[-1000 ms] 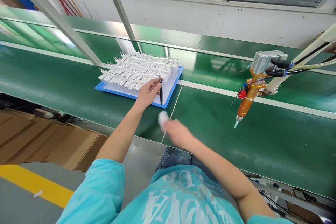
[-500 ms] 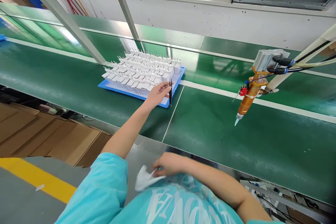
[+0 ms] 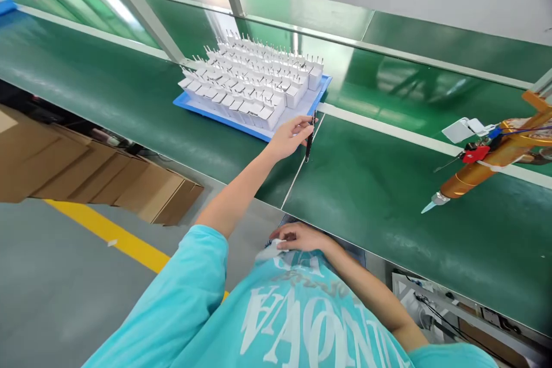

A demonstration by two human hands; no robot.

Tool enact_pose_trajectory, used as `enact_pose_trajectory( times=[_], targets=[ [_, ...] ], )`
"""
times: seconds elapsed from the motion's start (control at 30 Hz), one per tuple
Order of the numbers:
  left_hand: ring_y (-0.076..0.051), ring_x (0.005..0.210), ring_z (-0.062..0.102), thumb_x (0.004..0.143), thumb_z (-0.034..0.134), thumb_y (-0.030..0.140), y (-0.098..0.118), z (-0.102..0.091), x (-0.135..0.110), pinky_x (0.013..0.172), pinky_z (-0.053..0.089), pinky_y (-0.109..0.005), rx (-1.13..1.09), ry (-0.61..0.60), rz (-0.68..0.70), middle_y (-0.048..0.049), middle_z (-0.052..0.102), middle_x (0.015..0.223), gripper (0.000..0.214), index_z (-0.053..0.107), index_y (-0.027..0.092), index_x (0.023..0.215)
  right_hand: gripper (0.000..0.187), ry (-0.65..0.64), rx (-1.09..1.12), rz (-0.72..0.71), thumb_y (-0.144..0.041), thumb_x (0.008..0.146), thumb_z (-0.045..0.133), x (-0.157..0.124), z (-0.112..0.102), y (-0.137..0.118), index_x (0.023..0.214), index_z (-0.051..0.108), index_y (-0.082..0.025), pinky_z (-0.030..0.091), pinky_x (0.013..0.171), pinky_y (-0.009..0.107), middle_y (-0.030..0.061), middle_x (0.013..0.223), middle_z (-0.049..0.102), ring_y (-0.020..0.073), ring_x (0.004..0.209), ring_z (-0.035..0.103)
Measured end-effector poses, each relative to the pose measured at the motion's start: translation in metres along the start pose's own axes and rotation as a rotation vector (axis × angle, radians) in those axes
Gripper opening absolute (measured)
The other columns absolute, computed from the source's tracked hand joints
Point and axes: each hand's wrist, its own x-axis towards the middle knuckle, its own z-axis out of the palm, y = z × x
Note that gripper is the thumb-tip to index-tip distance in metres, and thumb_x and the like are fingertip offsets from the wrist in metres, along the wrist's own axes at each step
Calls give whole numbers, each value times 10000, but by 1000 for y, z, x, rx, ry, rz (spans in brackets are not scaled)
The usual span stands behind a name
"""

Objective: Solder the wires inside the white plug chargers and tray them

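Observation:
My left hand (image 3: 290, 138) is closed around a pair of black tweezers (image 3: 309, 141), held nearly upright over the bench. Just behind it stands a blue tray (image 3: 224, 121) with rows of white box-shaped parts (image 3: 248, 83), thin prongs sticking up from them. The hand is at the tray's near right corner. Down at my waist, my right hand (image 3: 297, 236) has its fingers curled on a crumpled white cloth or tissue (image 3: 269, 250), which lies against my shirt and is partly hidden.
An orange dispenser (image 3: 474, 175) with a pale nozzle tip hangs over the green bench (image 3: 388, 201) at right, a small white part (image 3: 457, 130) behind it. A metal post (image 3: 138, 8) rises beyond the tray. Cardboard boxes (image 3: 142, 190) stand below the bench's left side.
The view has tipped down and shifted. My left hand with the tweezers now sits by the tray's corner, less over it. My right hand has drawn the white cloth in against my shirt.

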Motion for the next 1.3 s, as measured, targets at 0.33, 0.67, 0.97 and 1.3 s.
enact_pose_trajectory(
  times=[0.33,0.67,0.97,1.3],
  targets=[
    [-124,749,610,897,538,281,-11,58,28,678,537,-242,173,-209,72,-35,621,889,290,617,149,1143,317,685,99,-42,-479,943,482,-96,-61,-69,818,564,-200,482,578,228,7,709,699,118,605,628],
    [-123,640,544,880,535,309,-40,61,20,712,481,-270,531,-225,156,-25,619,787,315,679,129,1095,433,799,-967,133,-224,968,399,-64,-31,-28,1381,478,-120,329,1134,572,182,1499,418,330,1429,338],
    [-141,664,553,902,480,368,-37,51,14,711,489,-290,588,-210,107,-45,627,838,368,668,142,1125,460,497,-1062,-100,-212,1008,318,-57,7,-40,1456,376,-127,307,1195,410,61,1536,390,201,1438,336],
    [-203,796,586,901,496,346,-42,49,12,766,485,-320,853,-134,139,-44,651,879,335,634,199,1169,419,1299,-947,476,-316,993,346,-198,-88,20,1353,532,-209,319,1129,575,113,1417,537,270,1361,454]
  ],
)
